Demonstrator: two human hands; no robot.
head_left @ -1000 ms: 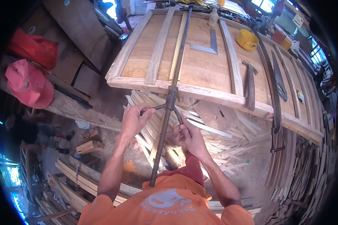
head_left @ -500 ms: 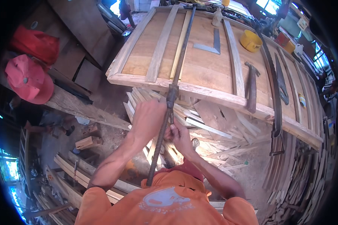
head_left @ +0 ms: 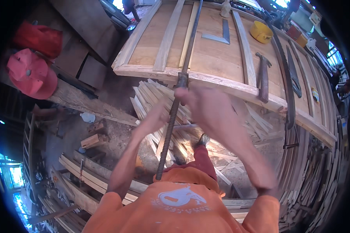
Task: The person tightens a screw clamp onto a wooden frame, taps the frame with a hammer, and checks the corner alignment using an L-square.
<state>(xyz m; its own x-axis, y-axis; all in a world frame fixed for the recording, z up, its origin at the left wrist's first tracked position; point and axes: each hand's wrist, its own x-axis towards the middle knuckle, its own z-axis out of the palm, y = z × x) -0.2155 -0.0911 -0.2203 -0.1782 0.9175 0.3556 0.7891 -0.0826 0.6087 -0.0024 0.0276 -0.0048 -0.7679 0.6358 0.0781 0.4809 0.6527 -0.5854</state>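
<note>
1. Across a cluttered wood workshop, a large wooden panel (head_left: pixel 221 50) with raised slats lies flat, its near edge facing the person in the orange shirt.
2. On the panel rest a hammer (head_left: pixel 263 77), a metal square (head_left: pixel 218 37), a yellow bowl (head_left: pixel 261 32) and a long saw (head_left: pixel 288 73).
3. Below the panel's edge, a heap of thin wood strips (head_left: pixel 159 101) covers the dirt floor; red cloth bundles (head_left: pixel 29 73) sit at far left.
4. A long threaded metal rod (head_left: pixel 171 124) runs from the panel's top, over its near edge, down toward the person's chest.
5. The right hand (head_left: pixel 198 103), blurred, touches the rod just below the panel edge; its grip cannot be told.
6. The left hand (head_left: pixel 156 118), also blurred, sits beside the rod; whether it clasps the rod is unclear.
</note>
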